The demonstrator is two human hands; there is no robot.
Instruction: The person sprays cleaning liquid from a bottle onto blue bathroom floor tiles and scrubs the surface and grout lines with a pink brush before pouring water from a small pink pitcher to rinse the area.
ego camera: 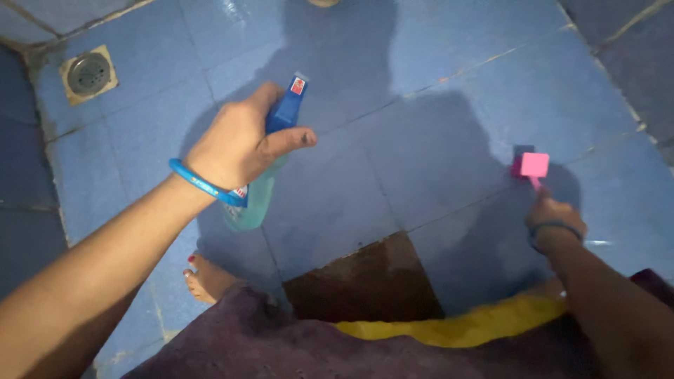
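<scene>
My left hand (235, 144) grips a spray bottle (261, 191) with a blue trigger head and pale teal liquid, held out over the blue tiled floor (421, 126). A blue band circles that wrist. My right hand (551, 214) is closed on the handle of a pink brush (531, 165), whose square head points away from me low over the tiles at the right. A dark band sits on that wrist. The two hands are far apart.
A round metal floor drain (88, 73) sits in the far left corner. One brown tile (372, 281) lies among the blue ones near me. My bare foot (205, 277) shows below the bottle, with purple and yellow cloth (449, 326) over my legs.
</scene>
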